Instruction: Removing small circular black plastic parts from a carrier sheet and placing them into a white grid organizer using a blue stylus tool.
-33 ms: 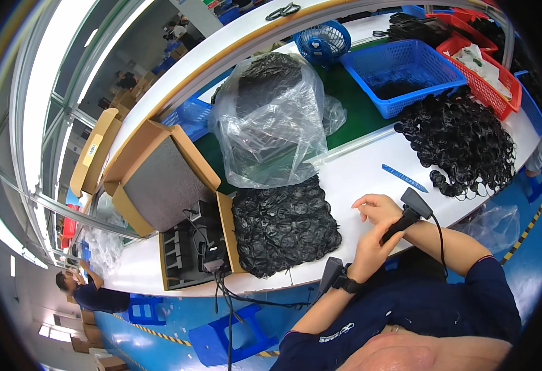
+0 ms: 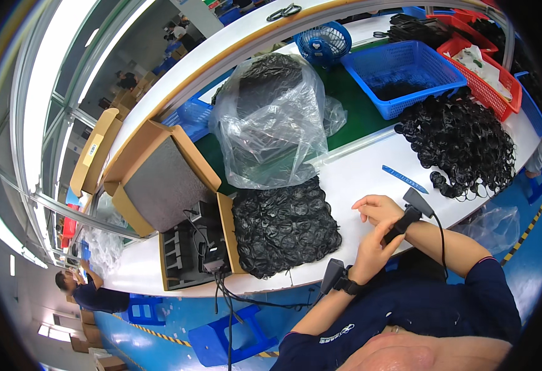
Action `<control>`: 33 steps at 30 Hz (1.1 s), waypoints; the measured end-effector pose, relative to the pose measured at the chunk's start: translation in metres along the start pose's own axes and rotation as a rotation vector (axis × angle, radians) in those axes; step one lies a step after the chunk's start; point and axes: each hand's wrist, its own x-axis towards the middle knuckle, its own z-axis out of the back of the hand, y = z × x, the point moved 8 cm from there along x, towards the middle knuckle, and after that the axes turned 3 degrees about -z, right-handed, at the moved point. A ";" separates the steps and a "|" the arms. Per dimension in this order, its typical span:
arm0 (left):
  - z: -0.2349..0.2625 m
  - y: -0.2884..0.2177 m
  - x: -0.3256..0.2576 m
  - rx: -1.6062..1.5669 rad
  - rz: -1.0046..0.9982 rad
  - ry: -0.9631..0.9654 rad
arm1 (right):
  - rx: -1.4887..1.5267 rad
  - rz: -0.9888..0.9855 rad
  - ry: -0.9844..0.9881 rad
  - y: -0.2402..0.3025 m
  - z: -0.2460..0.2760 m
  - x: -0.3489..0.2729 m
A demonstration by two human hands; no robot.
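Observation:
My right hand (image 2: 376, 208) is over the white table near its front edge, palm turned inward, fingers loosely bent and apart, holding nothing. A black wrist strap (image 2: 403, 223) with a small black device (image 2: 418, 201) on top goes around my right wrist. With my left hand (image 2: 370, 252) I grip that strap from below, thumb and fingers closed on it. A similar black device (image 2: 331, 276) is strapped to my left wrist. To the left of my hands lies a flat, square mat of coiled black strands (image 2: 285, 229). A blue marked strip (image 2: 404, 178) lies beyond my right hand.
A cardboard box (image 2: 171, 176) with black electronics and cables stands at left. Behind are a clear plastic bag (image 2: 271, 136) of black material, a blue fan (image 2: 322, 43), a blue basket (image 2: 401, 74) and a red basket (image 2: 500, 93). Looped black strands (image 2: 463, 145) are heaped at right.
My left fingers and the strap on my right wrist have shifted very slightly. Everything else is the same.

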 end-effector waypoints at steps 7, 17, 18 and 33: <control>-0.012 0.041 -0.029 -0.167 0.137 -0.102 | 0.179 0.012 -0.052 -0.005 0.000 -0.011; -0.001 0.055 -0.032 -0.478 0.371 -0.242 | -0.966 0.518 -0.183 0.016 0.010 -0.035; -0.002 0.052 -0.033 -0.524 0.386 -0.279 | -1.030 0.474 -0.108 0.012 0.007 -0.038; 0.032 0.008 -0.012 -0.018 0.057 -0.251 | -1.034 0.661 0.051 0.025 -0.023 -0.140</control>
